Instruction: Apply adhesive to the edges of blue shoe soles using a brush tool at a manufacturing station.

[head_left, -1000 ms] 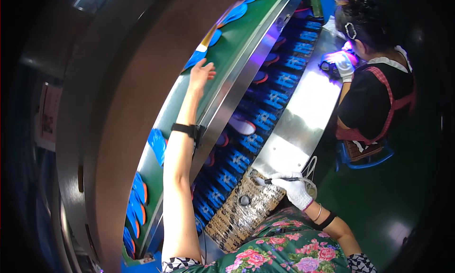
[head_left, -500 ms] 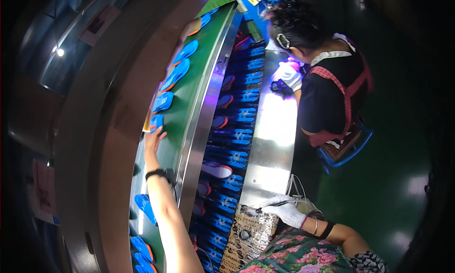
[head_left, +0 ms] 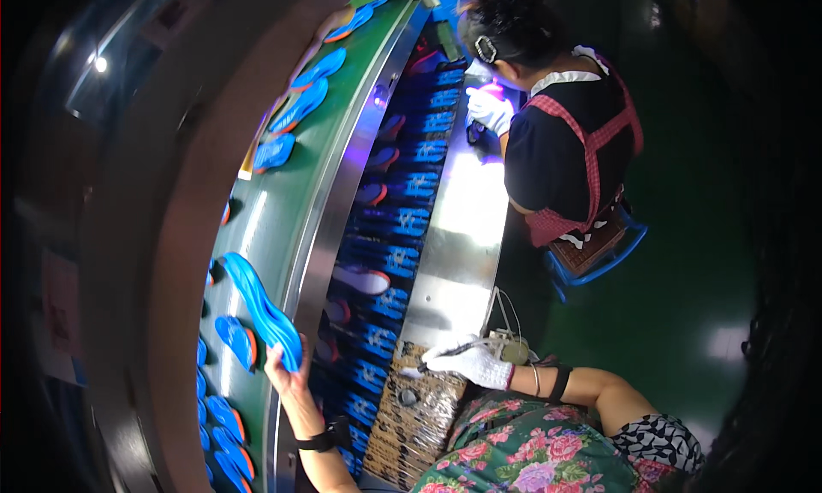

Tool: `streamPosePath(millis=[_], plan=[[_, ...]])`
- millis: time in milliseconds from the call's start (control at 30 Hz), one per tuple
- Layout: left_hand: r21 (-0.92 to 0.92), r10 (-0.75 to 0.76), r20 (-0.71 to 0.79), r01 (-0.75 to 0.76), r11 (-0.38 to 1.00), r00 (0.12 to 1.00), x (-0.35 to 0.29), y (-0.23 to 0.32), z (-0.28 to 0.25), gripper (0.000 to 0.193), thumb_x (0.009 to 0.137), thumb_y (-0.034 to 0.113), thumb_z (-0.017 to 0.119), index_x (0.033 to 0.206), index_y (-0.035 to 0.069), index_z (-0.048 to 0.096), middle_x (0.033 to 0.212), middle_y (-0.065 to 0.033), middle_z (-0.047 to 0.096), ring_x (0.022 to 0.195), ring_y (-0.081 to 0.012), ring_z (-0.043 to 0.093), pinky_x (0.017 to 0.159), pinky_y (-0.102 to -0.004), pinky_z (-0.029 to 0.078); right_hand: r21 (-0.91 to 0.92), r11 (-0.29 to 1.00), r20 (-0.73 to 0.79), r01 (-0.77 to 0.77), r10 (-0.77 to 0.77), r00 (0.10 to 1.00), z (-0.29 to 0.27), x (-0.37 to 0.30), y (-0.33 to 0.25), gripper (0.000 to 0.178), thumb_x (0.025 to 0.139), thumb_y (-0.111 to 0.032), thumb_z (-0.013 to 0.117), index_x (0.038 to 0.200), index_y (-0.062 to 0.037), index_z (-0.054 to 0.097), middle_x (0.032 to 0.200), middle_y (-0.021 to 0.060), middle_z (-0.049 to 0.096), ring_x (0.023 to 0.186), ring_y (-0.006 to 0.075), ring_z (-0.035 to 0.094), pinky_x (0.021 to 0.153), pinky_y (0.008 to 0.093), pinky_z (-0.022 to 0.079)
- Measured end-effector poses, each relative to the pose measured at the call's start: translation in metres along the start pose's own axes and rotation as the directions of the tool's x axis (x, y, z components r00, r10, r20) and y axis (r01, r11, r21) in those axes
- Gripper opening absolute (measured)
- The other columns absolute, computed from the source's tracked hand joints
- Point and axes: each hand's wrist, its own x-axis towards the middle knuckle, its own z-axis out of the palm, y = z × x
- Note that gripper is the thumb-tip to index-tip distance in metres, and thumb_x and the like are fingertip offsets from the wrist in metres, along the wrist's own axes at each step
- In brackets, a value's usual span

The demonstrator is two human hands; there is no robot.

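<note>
Here's the green conveyor belt (head_left: 282, 202), blue insoles (head_left: 235, 341) lying along it, so plenty look left to handle! By the lap, plastic-covered cardboard (head_left: 390, 433). And the blue contoured insole (head_left: 261, 300) (perhaps a stacked pair, hard to tell) is up over the belt's edge, near end pinched by the bare left hand (head_left: 289, 375): pick-up looks done! The white-gloved right hand (head_left: 471, 365) grips a slim brush-like tool (head_left: 462, 349) over the cardboard, well apart from that insole.
</note>
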Motion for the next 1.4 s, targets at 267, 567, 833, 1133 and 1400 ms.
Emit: streamPosePath(millis=[267,567,833,1133,1400], plan=[[-0.287,-0.109,-0.066,0.085,0.954,0.992,-0.150,-0.093,-0.003,0.059,0.077,0.023,0.069,0.128,0.001,0.050,0.086,-0.0059,0.048,0.082,-0.0190,0.051,0.085,-0.0330,0.045,0.227,0.974,-0.010,0.008,-0.005,1.000,0.012,-0.003,-0.023,0.017,0.090,-0.003,0.071,0.107,0.0002,0.075,0.095,0.0064,0.076,0.087,0.0116,0.070,0.080,0.0253,0.056],[-0.140,-0.210,-0.068,0.199,0.970,0.975,-0.206,-0.178,-0.006,0.091,0.082,0.037,0.074,0.152,-0.002,0.030,0.143,-0.0249,0.051,0.128,-0.0456,0.053,0.109,-0.0570,0.043,-0.232,0.905,0.262,0.356,-0.294,0.919,0.068,-0.008,-0.078,0.012,0.083,0.001,0.075,0.095,0.0023,0.075,0.093,0.0100,0.076,0.084,0.0131,0.071,0.078,0.0282,0.057],[-0.504,-0.095,-0.085,0.039,0.863,0.992,-0.200,-0.176,0.029,0.091,0.093,0.078,0.035,0.156,0.012,0.034,0.152,-0.0104,0.047,0.137,-0.0308,0.047,0.116,-0.0480,0.036,-0.250,0.798,0.371,0.549,-0.445,0.815,0.087,-0.015,-0.063,0.017,0.080,0.003,0.077,0.097,-0.0002,0.077,0.100,0.0117,0.077,0.088,0.0170,0.073,0.083,0.0313,0.058],[-0.225,0.001,-0.257,-0.061,0.972,0.966,-0.208,-0.167,0.070,0.087,0.097,0.076,0.028,0.159,0.015,0.027,0.159,-0.0086,0.037,0.143,-0.0313,0.039,0.120,-0.0484,0.029,-0.438,0.400,0.512,0.805,-0.625,0.590,0.095,-0.021,-0.066,0.016,0.080,0.002,0.077,0.096,-0.0009,0.077,0.100,0.0117,0.077,0.088,0.0181,0.073,0.083,0.0322,0.058],[-0.162,-0.119,-0.341,0.066,0.985,0.932,-0.205,-0.184,0.048,0.102,0.087,0.088,0.029,0.157,0.014,0.028,0.154,-0.0101,0.043,0.140,-0.0304,0.043,0.116,-0.0480,0.035,-0.438,0.223,0.643,0.871,-0.599,0.477,0.103,-0.030,-0.064,0.016,0.080,0.001,0.077,0.095,-0.0015,0.077,0.100,0.0117,0.077,0.087,0.0190,0.074,0.083,0.0329,0.058]])
